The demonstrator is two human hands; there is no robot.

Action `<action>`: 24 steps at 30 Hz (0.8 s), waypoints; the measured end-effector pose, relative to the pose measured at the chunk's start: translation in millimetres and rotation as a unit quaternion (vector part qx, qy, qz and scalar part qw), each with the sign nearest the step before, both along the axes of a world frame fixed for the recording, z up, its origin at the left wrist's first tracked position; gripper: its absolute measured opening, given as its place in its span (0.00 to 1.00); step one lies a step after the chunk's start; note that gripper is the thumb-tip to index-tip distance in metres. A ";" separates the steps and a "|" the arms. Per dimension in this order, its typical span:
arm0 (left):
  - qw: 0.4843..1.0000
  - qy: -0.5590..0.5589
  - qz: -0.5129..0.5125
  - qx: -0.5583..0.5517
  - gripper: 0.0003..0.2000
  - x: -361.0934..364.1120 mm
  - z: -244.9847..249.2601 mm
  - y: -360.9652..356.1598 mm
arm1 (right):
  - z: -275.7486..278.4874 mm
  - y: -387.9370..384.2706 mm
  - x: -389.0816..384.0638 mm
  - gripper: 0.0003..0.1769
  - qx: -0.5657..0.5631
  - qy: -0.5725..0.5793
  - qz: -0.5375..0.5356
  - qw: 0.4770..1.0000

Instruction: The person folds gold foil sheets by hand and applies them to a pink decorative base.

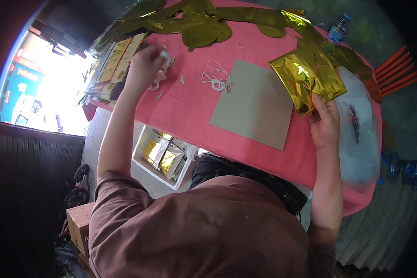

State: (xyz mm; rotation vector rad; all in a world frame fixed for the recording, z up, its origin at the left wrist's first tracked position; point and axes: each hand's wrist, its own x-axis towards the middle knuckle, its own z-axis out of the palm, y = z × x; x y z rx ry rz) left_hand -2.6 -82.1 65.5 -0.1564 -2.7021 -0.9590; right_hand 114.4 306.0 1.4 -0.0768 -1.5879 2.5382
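Note:
My right hand (325, 120) grips the lower edge of a folded gold foil sheet (310, 76), thumb on top, and holds it above the right part of the pink-covered table. On the far left of the table, my left hand (148, 59) has its fingers bent and drawn together. A small whitish thing (164, 54) shows at its fingertips, too blurred to name. Just below that hand lies a pink-handled tool (158, 79), partly hidden by my forearm. Between the hands rest a grey board (255, 104) and a loose coil of white string (217, 81).
Gold foil shapes (206, 32) spread along the far edge of the pink table (194, 116). Printed packs (113, 65) are stacked at the left end. A clear plastic-wrapped bundle (356, 134) lies right, a bottle (339, 30) beyond. Below stands a white box (141, 146) with gold packs.

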 end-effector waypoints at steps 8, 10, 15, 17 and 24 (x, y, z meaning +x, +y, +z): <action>0.926 0.179 -0.080 -0.322 0.17 22.6 -0.8 -1.6 | 0.4 -1.8 -0.2 0.10 -0.006 -0.010 -0.011 1.000; 0.958 0.089 -0.158 -0.222 0.18 29.3 10.9 27.7 | 0.8 -1.2 -0.5 0.09 -0.005 -0.013 -0.013 1.000; 0.942 -0.109 -0.309 -0.067 0.21 5.0 -9.8 68.6 | -2.4 2.1 -2.2 0.08 -0.001 -0.005 -0.009 1.000; 0.939 -0.155 -0.303 -0.048 0.20 -6.8 -18.3 73.1 | -3.8 3.2 -2.3 0.08 0.003 -0.003 -0.009 1.000; 0.905 -0.193 -0.369 -0.088 0.08 -20.2 -28.2 70.3 | -0.2 -0.5 -1.4 0.08 0.003 -0.002 -0.005 1.000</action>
